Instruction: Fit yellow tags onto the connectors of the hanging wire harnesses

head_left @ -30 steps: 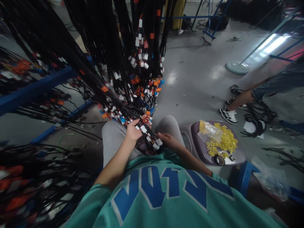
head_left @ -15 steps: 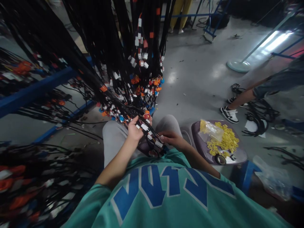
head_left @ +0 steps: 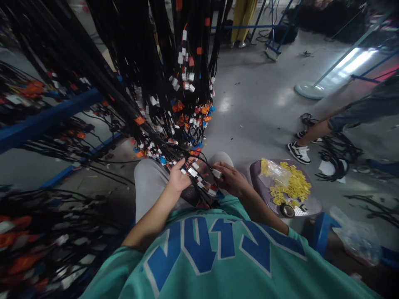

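Observation:
Over my lap lies a bundle of black cables with white connectors. My left hand is wrapped round this bundle from below, thumb on top. To its right my right hand pinches a white connector on a black cable that arcs up from the bundle. Thick black wire harnesses hang in front of me, their lower ends crowded with white, orange and blue connectors.
A purple stool at my right carries yellow clips, a plastic bag and a tape roll. A blue rail runs at the left. A person's leg and sneaker are at the right, near cables on the floor.
My right hand has lifted slightly and now holds a white connector apart from the bundle. My left hand has shifted a little to the right and down with the cables.

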Demonstrator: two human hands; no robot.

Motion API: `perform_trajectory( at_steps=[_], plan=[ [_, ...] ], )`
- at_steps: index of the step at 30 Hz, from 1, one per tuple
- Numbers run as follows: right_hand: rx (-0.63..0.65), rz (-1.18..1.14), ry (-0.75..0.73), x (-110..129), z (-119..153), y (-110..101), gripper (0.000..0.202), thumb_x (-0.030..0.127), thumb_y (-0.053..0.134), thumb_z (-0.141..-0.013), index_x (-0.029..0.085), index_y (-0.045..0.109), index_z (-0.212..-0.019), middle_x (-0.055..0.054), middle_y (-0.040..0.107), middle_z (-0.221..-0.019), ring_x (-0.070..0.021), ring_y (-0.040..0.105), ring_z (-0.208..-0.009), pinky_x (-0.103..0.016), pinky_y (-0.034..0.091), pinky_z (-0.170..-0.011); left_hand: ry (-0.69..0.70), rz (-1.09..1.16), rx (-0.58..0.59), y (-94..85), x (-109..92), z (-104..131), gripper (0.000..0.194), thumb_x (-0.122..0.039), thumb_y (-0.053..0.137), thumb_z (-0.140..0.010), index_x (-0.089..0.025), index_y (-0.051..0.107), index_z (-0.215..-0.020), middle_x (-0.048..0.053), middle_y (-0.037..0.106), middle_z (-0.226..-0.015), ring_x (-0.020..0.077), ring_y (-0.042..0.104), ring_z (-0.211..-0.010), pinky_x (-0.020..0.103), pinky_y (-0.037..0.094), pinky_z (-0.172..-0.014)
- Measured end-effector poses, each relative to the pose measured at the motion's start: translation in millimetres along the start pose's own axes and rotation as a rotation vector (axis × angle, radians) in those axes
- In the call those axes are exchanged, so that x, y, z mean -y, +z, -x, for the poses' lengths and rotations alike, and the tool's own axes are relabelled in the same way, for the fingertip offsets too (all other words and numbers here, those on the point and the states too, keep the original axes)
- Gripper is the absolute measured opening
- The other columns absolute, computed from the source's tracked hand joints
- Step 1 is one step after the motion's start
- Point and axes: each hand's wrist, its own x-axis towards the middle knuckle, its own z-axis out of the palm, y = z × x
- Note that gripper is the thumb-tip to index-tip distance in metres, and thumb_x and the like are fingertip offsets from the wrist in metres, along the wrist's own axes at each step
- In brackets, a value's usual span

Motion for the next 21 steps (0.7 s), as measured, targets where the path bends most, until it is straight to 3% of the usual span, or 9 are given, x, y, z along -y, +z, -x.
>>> perform_trajectory(
  at_steps=[6,12,21],
  plan=[
    [0.048,-0.158,0.124,-3,-6,12,0.039,0.052,0.067,-0.065,0.023,0.044,-0.075,0.010,0.039,-0.045,-0.0037,0.026,-0.032,-0.018,0.010,-0.033,-0.056,-0.008,-0.029,-1.8,5,-1,0.020,-0.029,0.054,-0.078,-0.011,0.063,-0.077,0.010,0.071,-0.077,0.0257,0.066,-0.090,0.041,0.049,-0.087],
    [0.054,-0.094,0.067,-11,-10,20,0.045,0.059,0.066,-0.065,0.023,0.043,-0.077,0.011,0.041,-0.045,-0.0040,0.027,-0.031,-0.018,0.015,-0.031,-0.093,-0.096,-0.022,-6.0,10,-2,0.010,-0.022,0.063,-0.074,-0.013,0.065,-0.077,0.005,0.069,-0.066,0.0230,0.068,-0.080,0.036,0.052,-0.082],
    [-0.029,0.106,-0.047,-17,-14,22,0.048,0.065,0.062,-0.066,0.021,0.044,-0.073,0.010,0.036,-0.045,-0.0039,0.026,-0.036,-0.019,0.013,-0.036,0.071,-0.365,-0.019,2.6,18,4,0.016,-0.002,0.062,-0.062,-0.016,0.067,-0.068,0.001,0.069,-0.064,0.0217,0.067,-0.070,0.032,0.052,-0.071]
  ],
)
